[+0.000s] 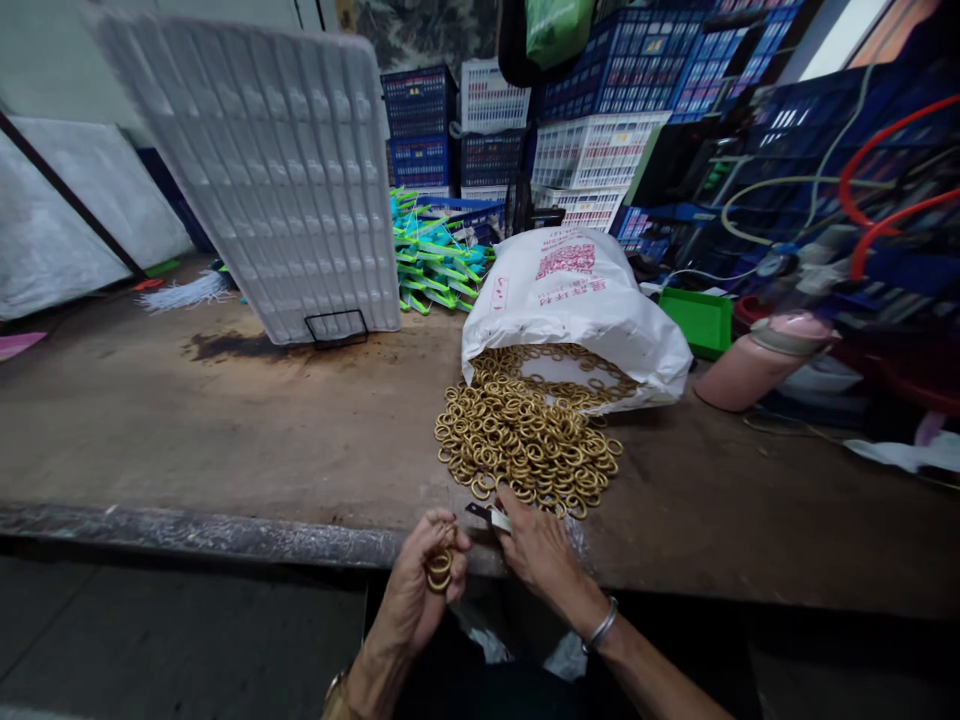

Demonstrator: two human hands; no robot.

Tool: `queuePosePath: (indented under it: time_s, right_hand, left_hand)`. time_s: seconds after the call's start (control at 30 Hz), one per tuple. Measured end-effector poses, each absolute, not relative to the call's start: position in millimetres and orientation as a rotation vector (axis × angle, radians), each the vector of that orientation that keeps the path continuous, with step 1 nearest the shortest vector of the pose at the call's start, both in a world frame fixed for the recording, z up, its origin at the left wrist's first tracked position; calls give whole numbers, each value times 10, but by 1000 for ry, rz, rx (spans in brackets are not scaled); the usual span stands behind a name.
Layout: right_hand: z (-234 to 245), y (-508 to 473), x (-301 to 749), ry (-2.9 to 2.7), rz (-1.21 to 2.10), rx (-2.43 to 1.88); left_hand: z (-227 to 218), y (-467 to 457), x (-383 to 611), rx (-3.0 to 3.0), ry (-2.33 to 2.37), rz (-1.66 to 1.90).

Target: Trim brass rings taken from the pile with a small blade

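Several gold-coloured rings (439,572) sit in my left hand (421,575), its fingers curled round them just in front of the table's near edge. My right hand (541,550) is closed on a small knife (489,515) with a dark blade and a whitish handle; the blade points left, toward my left hand. Beyond my right hand, and close to its fingers, lies a heap of gold-coloured rings (525,445). The heap spills from the open mouth of a white sack (577,290) with red print, lying on its side.
On the wooden table (187,430), a ribbed translucent panel (270,180) leans upright in a black wire stand (336,328). Green and blue plastic pieces (435,255) are piled behind it. At right stand a pink bottle (765,360) and a green tray (697,322). Stacked crates (600,150) fill the back.
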State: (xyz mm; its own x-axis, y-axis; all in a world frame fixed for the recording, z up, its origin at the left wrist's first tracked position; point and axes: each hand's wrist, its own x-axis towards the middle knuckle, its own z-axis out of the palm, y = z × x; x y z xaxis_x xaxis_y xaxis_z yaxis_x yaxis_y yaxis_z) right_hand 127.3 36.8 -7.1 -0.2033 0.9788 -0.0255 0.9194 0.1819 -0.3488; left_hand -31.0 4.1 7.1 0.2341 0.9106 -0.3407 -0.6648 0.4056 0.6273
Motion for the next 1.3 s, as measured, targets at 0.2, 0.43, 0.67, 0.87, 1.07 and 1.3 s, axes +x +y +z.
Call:
queuePosePath:
  time_s: [0.2,0.43,0.67,0.87,1.07,1.3]
  right_hand:
    - [-140,420,1323,-2174,459,-1799]
    - [-57,325,1374,-2004,802,-1473]
    - [74,298,1269,-1824,1038,-1376]
    - [65,346,1217,-1604,1261,-1425]
    - [10,357,1206,-1724,1112,-1409]
    - [-63,339,1263,-1780,981,-1467]
  left_hand:
    - [-20,66,-304,204,730,1076]
    - [9,87,-148,472,904,1083]
    - [39,76,-62,734,1055,1027]
    - [64,60,-69,795,1094,966]
    - [-32,62,-83,714,948,954]
    - [4,37,-93,662,936,976]
